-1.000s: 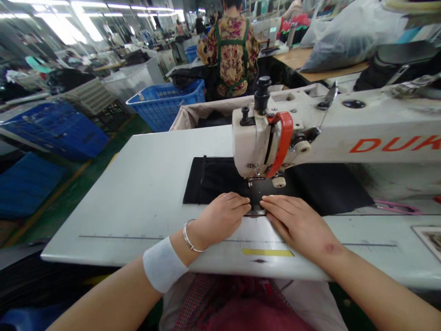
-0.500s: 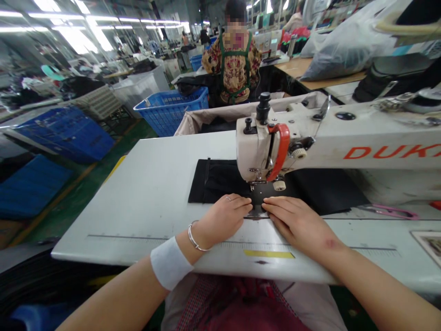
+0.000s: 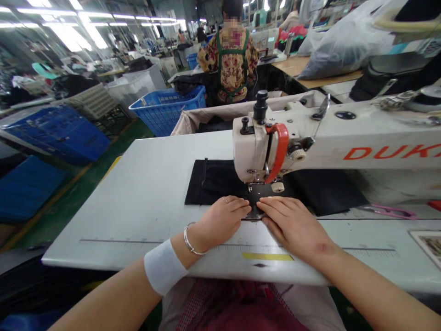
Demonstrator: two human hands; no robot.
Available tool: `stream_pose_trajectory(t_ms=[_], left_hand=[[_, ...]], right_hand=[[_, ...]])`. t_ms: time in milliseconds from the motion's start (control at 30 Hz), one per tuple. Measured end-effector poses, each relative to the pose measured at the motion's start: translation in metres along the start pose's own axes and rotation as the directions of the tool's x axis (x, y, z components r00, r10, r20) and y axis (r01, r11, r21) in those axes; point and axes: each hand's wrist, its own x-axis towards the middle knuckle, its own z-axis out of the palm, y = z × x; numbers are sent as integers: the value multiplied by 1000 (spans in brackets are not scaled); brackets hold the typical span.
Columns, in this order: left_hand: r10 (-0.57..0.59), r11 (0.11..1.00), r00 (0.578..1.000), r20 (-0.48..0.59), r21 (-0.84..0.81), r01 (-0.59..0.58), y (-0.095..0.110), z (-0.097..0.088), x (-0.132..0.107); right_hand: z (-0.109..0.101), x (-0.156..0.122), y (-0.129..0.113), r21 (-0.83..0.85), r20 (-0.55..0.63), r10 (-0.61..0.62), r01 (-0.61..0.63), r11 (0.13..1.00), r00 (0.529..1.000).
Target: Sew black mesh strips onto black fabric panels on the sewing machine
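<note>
Under our sewing machine [image 3: 324,149] lies black fabric [image 3: 220,184], probably light and pliant, best steadied at its near edge, where our left hand [image 3: 223,218] and right hand [image 3: 292,223] rest, fingers outstretched, clasping nothing.

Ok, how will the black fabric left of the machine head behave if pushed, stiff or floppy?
The black fabric is probably floppy, as it looks thin and lies flat, perhaps stiffer at the seam-like line near its left end. It may slide easily on the smooth-looking tabletop, though the left hand, over its near edge, could hold it back.
</note>
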Motion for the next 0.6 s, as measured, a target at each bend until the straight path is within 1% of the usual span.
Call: stream_pose_trajectory(t_ms=[200, 300, 467, 600], left_hand=[[-45, 999, 999, 14, -6, 45, -2, 0, 4], [-63, 997, 998, -10, -33, 63, -5, 2, 6], [-73, 996, 995, -65, -64, 68, -9, 5, 9], [-95, 992, 993, -74, -91, 88, -11, 6, 13]], right_hand=[[2, 5, 6, -6, 0, 8, -8, 1000, 1000], [5, 7, 9, -3, 0, 5, -5, 1000, 1000], [7, 10, 11, -13, 15, 44, -44, 999, 999], [8, 13, 11, -14, 30, 72, -71, 997, 997]])
